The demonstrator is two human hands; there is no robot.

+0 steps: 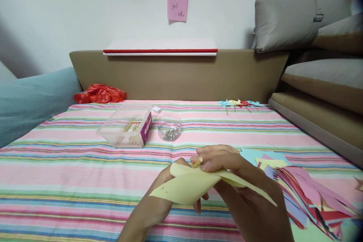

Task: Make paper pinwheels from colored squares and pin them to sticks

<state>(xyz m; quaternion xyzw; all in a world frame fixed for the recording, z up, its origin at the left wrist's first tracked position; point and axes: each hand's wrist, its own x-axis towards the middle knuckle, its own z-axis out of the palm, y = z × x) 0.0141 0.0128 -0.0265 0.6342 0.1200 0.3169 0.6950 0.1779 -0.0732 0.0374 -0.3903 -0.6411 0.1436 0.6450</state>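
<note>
Pale yellow paper, curled into big petals (188,187), is up front at the bottom middle, right between the two hands and above the striped cloth (70,174). Right hand (244,177) has its grip pressed together on the paper, fingertips right next to the round end of a little wooden stick (197,162). Left hand (163,189) is under the other side, touching the paper near that stick, but its fingers are mostly hidden so can't tell what the grip is doing. Just past the hands there's a clear plastic box (124,126) with sticks in it, and beside it a round clear tub (169,126) of small silvery bits. Off to the right is a messy pile of coloured paper (300,185), with some small pinwheels (235,103) lying further back
</note>
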